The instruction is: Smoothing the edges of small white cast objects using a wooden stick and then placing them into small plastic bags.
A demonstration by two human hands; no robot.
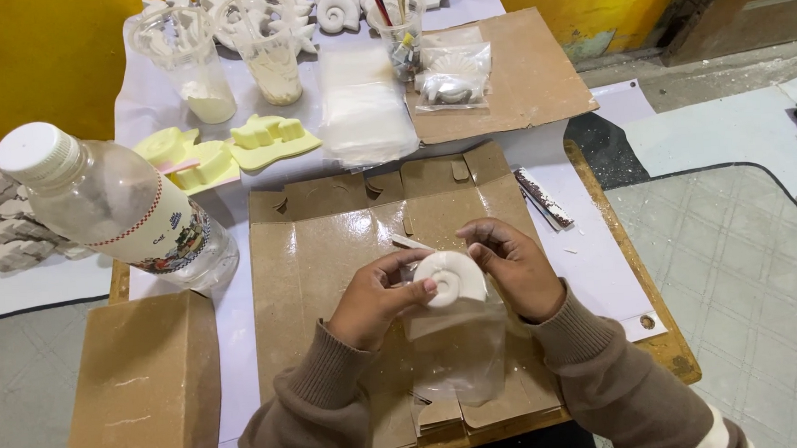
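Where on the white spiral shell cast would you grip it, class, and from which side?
Grip the white shell cast by its thin outer rim, coming from both sides, as the left hand and right hand do: its broad, flat, ridged face probably offers the fingers less purchase.

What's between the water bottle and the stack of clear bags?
In the head view, yellow moulds lie between the bottle and the bag stack.

Your left hand [377, 299] and right hand [512, 268] cover the edges of the white shell cast [452, 276], and your forearms leave the frame at the bottom. At the top edge, the row of white casts [339, 4] is cut off. What fills the small clear bags [452, 75] is too small to tell.
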